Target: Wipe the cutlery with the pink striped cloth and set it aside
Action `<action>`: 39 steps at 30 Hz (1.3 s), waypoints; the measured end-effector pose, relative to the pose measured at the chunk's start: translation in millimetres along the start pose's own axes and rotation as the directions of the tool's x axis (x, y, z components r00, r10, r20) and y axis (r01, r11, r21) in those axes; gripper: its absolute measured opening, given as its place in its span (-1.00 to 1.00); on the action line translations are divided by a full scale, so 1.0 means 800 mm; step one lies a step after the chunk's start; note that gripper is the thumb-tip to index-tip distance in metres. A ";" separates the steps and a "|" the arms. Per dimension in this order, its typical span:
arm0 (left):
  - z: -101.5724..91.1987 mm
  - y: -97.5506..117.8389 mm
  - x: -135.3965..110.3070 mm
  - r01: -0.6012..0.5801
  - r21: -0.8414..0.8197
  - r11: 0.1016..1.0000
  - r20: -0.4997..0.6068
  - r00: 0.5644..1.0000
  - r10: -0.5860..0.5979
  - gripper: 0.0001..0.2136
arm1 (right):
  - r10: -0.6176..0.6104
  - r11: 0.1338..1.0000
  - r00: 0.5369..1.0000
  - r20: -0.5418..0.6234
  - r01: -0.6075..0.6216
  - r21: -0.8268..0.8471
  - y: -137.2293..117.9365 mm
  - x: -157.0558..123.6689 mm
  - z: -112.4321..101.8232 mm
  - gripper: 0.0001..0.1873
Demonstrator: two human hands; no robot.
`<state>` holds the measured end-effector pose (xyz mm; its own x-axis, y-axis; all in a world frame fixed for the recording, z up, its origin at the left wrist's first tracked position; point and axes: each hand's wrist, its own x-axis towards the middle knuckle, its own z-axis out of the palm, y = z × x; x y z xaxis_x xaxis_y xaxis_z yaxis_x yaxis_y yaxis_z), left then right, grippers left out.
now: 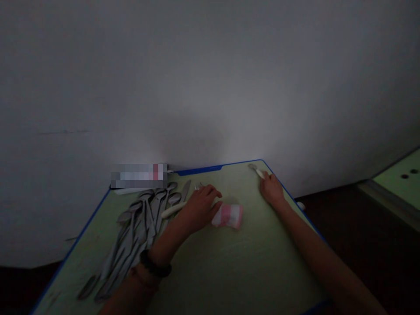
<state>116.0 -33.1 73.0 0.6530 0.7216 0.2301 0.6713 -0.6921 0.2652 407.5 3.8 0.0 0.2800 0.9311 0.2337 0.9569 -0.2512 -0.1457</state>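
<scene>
My right hand (271, 187) is closed around the cream handle of a small spoon (253, 167) at the far right corner of the table, its metal bowl pointing to the back left. Near the middle, my left hand (204, 205) has its fingers apart and bent, with the thumb beside a pink-and-white checked cloth (231, 216); whether it touches the cloth I cannot tell. Just behind that hand, fork tines (198, 186) show, the rest being hidden. A cream handle (172, 211) sticks out to the left of my left hand.
Many metal spoons and other cutlery (141, 227) lie in a loose pile on the left of the pale green, blue-edged table (256, 262). At the back left stands a blurred-out box (139, 176). A grey wall (210, 87) rises directly behind the table.
</scene>
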 end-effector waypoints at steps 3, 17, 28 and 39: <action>0.004 0.003 -0.001 -0.007 -0.002 1.000 0.030 1.000 0.007 -0.81 | 0.028 1.000 0.999 -0.044 -0.028 -0.013 -0.004 0.004 0.003 -0.54; 0.029 0.011 0.003 -0.116 -0.034 0.993 0.137 0.983 0.119 -0.77 | 0.164 0.986 0.981 -0.101 -0.162 0.026 0.018 0.015 -0.005 -0.58; 0.029 0.008 0.005 -0.117 -0.077 0.990 0.166 0.978 0.129 -0.76 | 0.220 0.974 0.967 -0.126 -0.210 0.089 0.021 0.029 0.007 -0.58; 0.031 0.001 0.005 -0.117 -0.088 0.989 0.145 0.981 0.129 -0.75 | 0.233 0.968 0.968 -0.093 -0.221 0.121 0.023 0.028 0.002 -0.56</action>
<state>127.6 -31.2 50.8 0.7782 0.6157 0.1241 0.5566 -0.7676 0.3180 431.1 20.5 0.8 0.5009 0.8182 0.2821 0.8548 -0.4167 -0.3093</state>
